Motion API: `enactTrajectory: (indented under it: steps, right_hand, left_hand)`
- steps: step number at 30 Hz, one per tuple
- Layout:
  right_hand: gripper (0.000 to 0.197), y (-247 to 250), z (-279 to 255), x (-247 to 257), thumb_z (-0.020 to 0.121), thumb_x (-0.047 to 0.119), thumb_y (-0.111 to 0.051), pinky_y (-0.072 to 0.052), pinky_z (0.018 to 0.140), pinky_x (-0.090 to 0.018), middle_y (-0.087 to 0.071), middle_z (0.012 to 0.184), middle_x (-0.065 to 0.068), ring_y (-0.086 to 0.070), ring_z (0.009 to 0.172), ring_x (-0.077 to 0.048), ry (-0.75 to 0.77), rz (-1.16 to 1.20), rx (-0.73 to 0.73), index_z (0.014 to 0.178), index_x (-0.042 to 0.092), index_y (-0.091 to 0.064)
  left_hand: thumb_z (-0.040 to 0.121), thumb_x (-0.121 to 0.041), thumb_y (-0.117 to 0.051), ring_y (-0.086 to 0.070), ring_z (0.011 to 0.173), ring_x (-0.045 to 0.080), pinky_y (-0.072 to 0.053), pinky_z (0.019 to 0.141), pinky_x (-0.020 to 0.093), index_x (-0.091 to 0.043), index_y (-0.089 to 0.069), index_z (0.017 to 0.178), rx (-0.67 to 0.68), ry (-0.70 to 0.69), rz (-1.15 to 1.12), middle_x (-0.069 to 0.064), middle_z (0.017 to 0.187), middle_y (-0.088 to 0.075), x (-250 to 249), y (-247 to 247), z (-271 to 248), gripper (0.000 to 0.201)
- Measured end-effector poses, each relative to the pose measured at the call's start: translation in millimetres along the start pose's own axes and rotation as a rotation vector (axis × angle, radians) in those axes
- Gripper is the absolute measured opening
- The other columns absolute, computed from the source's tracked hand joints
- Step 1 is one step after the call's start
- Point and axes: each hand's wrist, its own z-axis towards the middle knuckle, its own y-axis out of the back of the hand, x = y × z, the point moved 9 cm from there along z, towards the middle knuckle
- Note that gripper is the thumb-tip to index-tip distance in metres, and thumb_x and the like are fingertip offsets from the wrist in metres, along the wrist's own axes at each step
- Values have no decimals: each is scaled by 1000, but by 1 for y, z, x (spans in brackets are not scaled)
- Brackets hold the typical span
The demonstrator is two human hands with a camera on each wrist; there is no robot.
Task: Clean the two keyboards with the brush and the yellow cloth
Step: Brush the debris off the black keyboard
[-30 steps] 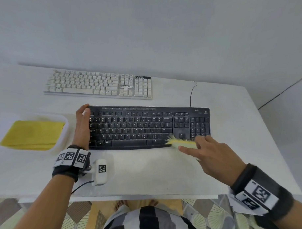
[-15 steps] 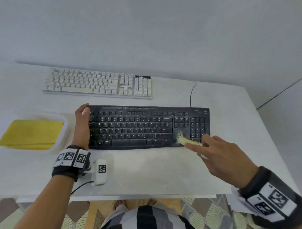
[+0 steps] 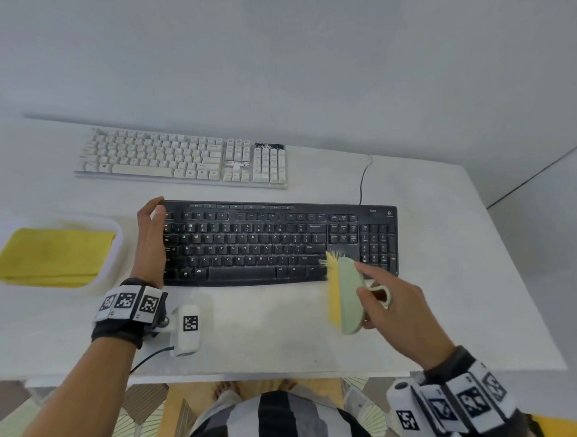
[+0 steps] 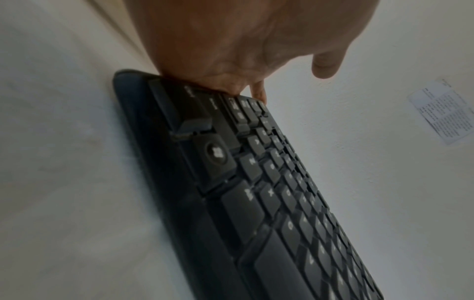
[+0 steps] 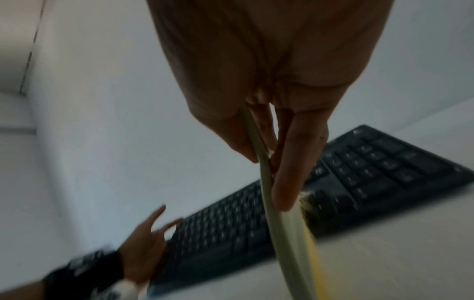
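Observation:
A black keyboard (image 3: 281,241) lies in the middle of the white table (image 3: 271,326), also seen in the left wrist view (image 4: 269,192) and the right wrist view (image 5: 256,215). My left hand (image 3: 150,236) rests flat against its left end with straight fingers (image 4: 259,93). My right hand (image 3: 391,306) pinches a pale green brush (image 3: 348,294) with yellow bristles, turned on edge over the keyboard's front right edge; the brush (image 5: 282,223) runs down between thumb and fingers. A white keyboard (image 3: 183,158) lies behind. The yellow cloth (image 3: 49,256) sits folded in a tray at the left.
The white tray (image 3: 114,267) holding the cloth stands left of my left hand. The black keyboard's cable (image 3: 364,176) runs back toward the wall. The table's front edge (image 3: 220,376) is close to my body. A printed paper (image 4: 443,111) hangs on the wall.
My right hand has drawn the brush back off the keys toward the front edge and turned it on its side. The left hand has stayed at the keyboard's left end.

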Motion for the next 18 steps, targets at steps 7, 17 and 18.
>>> enactTrajectory:
  steps: [7, 17, 18]
  right_hand:
    - [45, 9, 8, 19, 96, 12, -56, -59, 80, -38, -65, 121, -2, -67, 94, -18, 160, -66, -235, 140, 15, -50]
    - [50, -3, -3, 51, 93, 24, -59, -39, 49, -19, -47, 83, 9, -42, 64, -7, 468, -524, 159, 139, 39, -47]
    - [54, -11, -5, 50, 89, 23, -64, -35, 45, -18, -43, 82, 8, -38, 64, -8, 523, -635, 206, 137, 40, -48]
  left_hand:
    - [79, -79, -49, -43, 145, 23, -31, 122, 57, -50, -50, 126, -1, -19, 3, 5, 155, -48, -3, -2, -2, 55]
    - [81, -78, -49, -42, 146, 22, -29, 123, 57, -57, -53, 120, -5, -10, 5, 3, 155, -48, 0, 0, 0, 44]
    - [81, -77, -49, -42, 146, 22, -29, 123, 57, -57, -53, 120, -9, -10, 8, 3, 155, -48, 1, 1, 0, 44]
